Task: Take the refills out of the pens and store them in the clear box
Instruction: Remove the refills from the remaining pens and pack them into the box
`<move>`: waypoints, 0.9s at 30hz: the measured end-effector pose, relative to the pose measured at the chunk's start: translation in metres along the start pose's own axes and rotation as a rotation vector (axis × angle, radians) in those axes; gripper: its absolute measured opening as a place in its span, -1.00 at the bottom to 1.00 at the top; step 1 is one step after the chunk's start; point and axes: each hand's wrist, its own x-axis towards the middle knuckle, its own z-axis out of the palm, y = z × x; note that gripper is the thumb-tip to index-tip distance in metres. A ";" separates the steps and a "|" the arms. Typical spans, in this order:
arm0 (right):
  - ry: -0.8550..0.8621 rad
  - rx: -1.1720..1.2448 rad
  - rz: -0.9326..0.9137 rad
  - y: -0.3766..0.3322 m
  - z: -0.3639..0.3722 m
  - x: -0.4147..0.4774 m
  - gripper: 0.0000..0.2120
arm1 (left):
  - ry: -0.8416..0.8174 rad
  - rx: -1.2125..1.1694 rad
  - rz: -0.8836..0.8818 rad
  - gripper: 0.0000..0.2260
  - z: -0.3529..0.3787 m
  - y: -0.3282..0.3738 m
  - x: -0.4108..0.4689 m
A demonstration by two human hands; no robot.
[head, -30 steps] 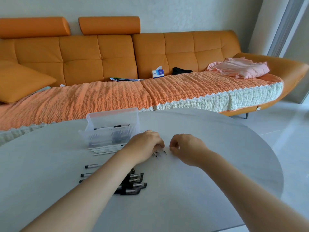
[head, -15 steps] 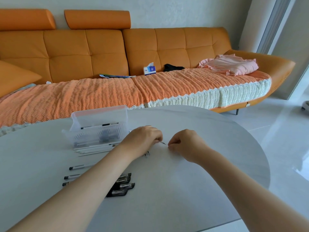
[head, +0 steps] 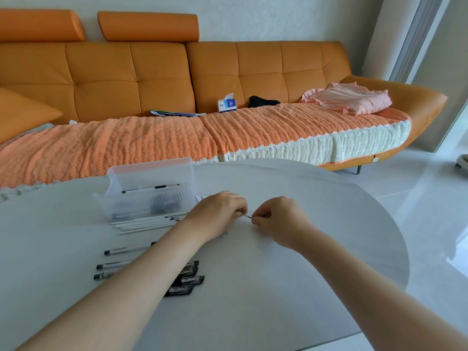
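Left hand: curled round the pen — keeping it steady looked key.
Right hand: pinched its dark tip; a straight pull seemed best.
Clear box: close by, lid up.

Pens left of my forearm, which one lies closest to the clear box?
The top pen of the three, just below the white tubes; the other two lie lower, nearer you, farther from the clear box.

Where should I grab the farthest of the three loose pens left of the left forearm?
Probably pinch the pen at its exposed barrel, from above, fingers across its width. It lies flat on the table, nearly crosswise, dark end leftward; its right end passes behind the left forearm, so approach from the left.
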 end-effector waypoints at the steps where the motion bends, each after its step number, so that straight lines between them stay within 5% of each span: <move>1: 0.010 0.003 0.005 0.000 0.001 0.000 -0.89 | 0.006 -0.006 -0.001 -0.92 0.000 0.000 0.000; 16: 0.015 -0.335 -0.097 -0.006 0.006 -0.002 -0.73 | 0.086 -0.040 0.017 -0.91 0.009 0.000 -0.004; 27: -0.030 -0.308 -0.079 -0.034 0.018 0.004 -0.76 | 0.115 -0.013 -0.060 -0.86 -0.008 -0.005 -0.031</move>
